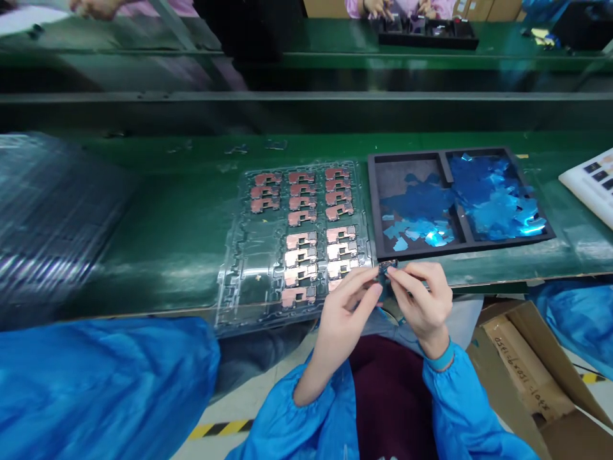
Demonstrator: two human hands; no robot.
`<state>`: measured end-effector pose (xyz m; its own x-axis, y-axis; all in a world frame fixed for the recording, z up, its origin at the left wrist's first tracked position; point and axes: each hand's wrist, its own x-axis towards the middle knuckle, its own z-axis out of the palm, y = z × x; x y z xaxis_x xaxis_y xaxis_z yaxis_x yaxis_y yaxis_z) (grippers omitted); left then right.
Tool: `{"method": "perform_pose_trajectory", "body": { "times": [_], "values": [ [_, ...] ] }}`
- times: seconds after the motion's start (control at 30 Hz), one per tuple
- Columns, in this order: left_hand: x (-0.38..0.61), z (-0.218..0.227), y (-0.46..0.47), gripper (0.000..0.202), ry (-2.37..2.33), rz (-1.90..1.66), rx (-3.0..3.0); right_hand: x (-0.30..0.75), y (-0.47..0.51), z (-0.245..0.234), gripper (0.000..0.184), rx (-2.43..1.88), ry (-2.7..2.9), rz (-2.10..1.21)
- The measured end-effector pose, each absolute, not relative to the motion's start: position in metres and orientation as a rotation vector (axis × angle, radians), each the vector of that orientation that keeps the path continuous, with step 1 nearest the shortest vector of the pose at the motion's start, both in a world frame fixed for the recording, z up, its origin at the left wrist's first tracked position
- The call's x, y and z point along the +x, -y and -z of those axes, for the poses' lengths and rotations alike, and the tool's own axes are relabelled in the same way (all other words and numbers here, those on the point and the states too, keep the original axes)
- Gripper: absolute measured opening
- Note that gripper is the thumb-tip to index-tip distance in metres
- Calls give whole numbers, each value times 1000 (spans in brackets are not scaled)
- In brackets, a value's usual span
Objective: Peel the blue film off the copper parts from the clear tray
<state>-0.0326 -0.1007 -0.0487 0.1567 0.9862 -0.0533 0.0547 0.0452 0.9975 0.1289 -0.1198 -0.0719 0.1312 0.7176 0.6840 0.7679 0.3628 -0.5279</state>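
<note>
The left hand [342,326] and right hand [421,306] are together, their fingertips pinching a small dark part [387,268] from both sides. The part is held over the near edge of a green conveyor bench [158,211], just below a corner of a black foam tray [378,204] and just right of a clear plastic tray [239,281]. The left hand's fingers [359,281] also reach close to the clear tray, which holds copper-coloured parts [301,255] in columns, with some pockets bare. The foam tray has two compartments, both holding loose pieces of blue film [493,191], more of them in the right one. A stack of clear trays [52,223] lies on the bench to the left, and a white card [589,185] with dark squares sits at the right. Blue sleeves [306,409] cover the person's arms. An open cardboard box [522,364] stands on the floor to the right. Across the line, a co-worker's hands [378,7] are at another black tray [426,35].
</note>
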Motion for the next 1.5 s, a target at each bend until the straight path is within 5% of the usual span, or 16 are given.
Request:
{"method": "perform_pose_trajectory", "body": {
  "times": [0.27, 0.57, 0.87, 1.1, 1.3, 1.5],
  "values": [
    [-35, 52, 88, 37, -981, -1009, 592, 132, 119, 68, 29, -1162, 1756, 149],
    [-35, 51, 74, 32, -893, -1053, 462, 136, 129, 76, 28, -1043, 1730, 142],
    [-36, 58, 73, 38, -1017, -1254, 475, 155, 104, 75, 10, -1438, 1132, 170],
    [-32, 60, 80, 57, -1053, -1266, 703, 190, 56, 75, 41, -1827, 1487, 77],
    [-24, 62, 82, 55, -1126, -1298, 774, 138, 93, 66, 46, -1447, 1423, -636],
    [-17, 59, 86, 45, -1162, -1329, 889, 117, 99, 67, 22, -1343, 1101, -1019]
  ]
}}
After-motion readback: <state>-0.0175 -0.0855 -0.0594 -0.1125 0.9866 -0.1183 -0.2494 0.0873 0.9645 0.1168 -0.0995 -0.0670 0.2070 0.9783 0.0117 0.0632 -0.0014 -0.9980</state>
